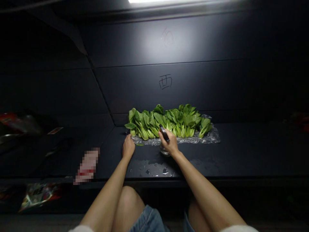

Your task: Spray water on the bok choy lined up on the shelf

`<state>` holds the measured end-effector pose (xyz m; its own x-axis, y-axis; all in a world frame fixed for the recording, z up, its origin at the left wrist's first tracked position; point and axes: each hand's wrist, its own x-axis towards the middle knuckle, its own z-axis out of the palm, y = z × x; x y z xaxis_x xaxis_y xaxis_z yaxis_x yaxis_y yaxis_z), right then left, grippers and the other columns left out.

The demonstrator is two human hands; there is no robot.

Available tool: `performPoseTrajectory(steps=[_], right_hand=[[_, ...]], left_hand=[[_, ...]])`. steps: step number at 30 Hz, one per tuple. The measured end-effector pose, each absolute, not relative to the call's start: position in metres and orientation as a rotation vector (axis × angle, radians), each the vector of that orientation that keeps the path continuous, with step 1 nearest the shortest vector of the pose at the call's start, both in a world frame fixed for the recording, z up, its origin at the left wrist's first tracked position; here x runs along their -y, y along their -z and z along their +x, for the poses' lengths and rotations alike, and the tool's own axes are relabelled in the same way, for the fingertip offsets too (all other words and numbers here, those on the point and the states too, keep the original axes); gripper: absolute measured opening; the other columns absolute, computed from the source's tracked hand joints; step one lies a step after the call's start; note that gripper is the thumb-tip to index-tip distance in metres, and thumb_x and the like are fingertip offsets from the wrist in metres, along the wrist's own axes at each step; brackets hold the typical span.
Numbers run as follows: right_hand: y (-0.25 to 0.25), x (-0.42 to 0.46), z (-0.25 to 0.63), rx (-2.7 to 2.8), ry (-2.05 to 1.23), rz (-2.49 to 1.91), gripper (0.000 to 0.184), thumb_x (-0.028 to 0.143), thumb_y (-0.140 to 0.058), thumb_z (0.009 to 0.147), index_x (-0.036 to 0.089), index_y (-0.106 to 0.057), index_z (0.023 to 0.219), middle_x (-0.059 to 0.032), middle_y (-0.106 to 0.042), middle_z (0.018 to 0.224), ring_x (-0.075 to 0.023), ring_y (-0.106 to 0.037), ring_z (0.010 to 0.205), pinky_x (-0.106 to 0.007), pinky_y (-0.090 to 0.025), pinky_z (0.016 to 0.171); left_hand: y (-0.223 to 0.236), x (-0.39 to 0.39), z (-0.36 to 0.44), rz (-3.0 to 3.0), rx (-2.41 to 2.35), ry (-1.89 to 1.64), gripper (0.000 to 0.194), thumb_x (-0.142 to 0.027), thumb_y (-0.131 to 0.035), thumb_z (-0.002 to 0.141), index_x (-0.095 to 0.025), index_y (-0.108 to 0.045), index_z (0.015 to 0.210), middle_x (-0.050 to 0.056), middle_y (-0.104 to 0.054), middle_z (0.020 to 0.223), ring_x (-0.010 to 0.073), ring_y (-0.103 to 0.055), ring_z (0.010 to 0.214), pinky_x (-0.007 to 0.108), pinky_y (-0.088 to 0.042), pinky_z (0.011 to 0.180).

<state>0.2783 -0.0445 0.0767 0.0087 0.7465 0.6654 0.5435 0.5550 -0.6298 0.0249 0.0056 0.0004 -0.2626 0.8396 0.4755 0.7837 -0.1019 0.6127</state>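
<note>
1. Specimen: a row of bok choy (169,122) lies across the far part of the dark tabletop (231,154), leaves toward the wall and pale stems toward me. The heads sit side by side, touching and overlapping, on a crinkled clear plastic sheet (202,138).
2. Right hand (171,143): it sits just in front of the row, over the near edge of the sheet. Its fingers (169,133) curl around a slim dark object (164,133) with a pale edge, tilted up and pointing away from me. I cannot tell what the object is.
3. Directly under the right hand, a clear glassy vessel (165,152) stands on the table, mostly hidden. I cannot make out its form.
4. Left hand (128,147): it rests palm down on the tabletop, just beside the sheet's left end. Its fingers (127,138) lie together and hold nothing. A small green leaf scrap (140,144) lies just to its right.
5. Nearer me, water drops (152,169) are scattered over the table between the forearms.
6. Surroundings: a dark panelled wall (207,87) rises behind the row, with a handwritten character, 西 (165,81), on it. A pixelated patch (87,166) covers an item left of the table. A colourful printed package (40,195) lies lower left. Bare knees and denim shorts (149,220) show below the table edge.
</note>
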Motion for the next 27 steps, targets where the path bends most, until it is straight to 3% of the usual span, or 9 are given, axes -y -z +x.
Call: performPoseTrajectory(steps=[7,15,21,27], right_hand=[[-0.076,0.045,0.284,1.612,-0.210,-1.138,0.035,0.046,-0.046,0.095,0.017,-0.066,0.093,-0.0108,-0.070,0.090,-0.0238,-0.064,0.085,-0.034,-0.048,0.078],[-0.076,0.047,0.294,1.545,-0.180,-1.170,0.034,0.046,-0.048,0.094,0.018,-0.068,0.095,-0.0105,-0.072,0.093,-0.0240,-0.065,0.087,-0.034,-0.048,0.079],[-0.074,0.046,0.311,1.461,-0.150,-1.217,0.033,0.050,-0.055,0.089,0.019,-0.066,0.092,-0.0091,-0.072,0.090,-0.0241,-0.066,0.085,-0.034,-0.049,0.080],[-0.070,0.041,0.330,1.229,-0.142,-1.274,0.047,0.052,-0.055,0.086,0.016,-0.058,0.116,-0.0111,-0.072,0.095,-0.0253,-0.067,0.084,-0.036,-0.050,0.076]], left_hand=[[0.002,-0.007,0.024,1.910,-2.038,-1.329,0.045,-0.015,-0.037,0.087,-0.009,-0.057,0.126,0.020,-0.059,0.134,0.0281,-0.053,0.130,0.043,-0.039,0.113],[0.004,-0.004,0.028,2.055,-2.032,-1.347,0.052,-0.028,-0.047,0.087,-0.005,-0.050,0.134,0.025,-0.043,0.149,0.0344,-0.034,0.144,0.051,-0.032,0.117],[0.001,0.002,0.034,2.252,-1.975,-1.264,0.054,-0.031,-0.048,0.088,-0.007,-0.047,0.137,0.025,-0.037,0.153,0.0354,-0.029,0.147,0.054,-0.032,0.117],[-0.002,0.004,0.037,2.354,-1.987,-1.160,0.055,-0.031,-0.048,0.089,-0.003,-0.046,0.137,0.028,-0.037,0.152,0.0361,-0.030,0.146,0.053,-0.031,0.117]])
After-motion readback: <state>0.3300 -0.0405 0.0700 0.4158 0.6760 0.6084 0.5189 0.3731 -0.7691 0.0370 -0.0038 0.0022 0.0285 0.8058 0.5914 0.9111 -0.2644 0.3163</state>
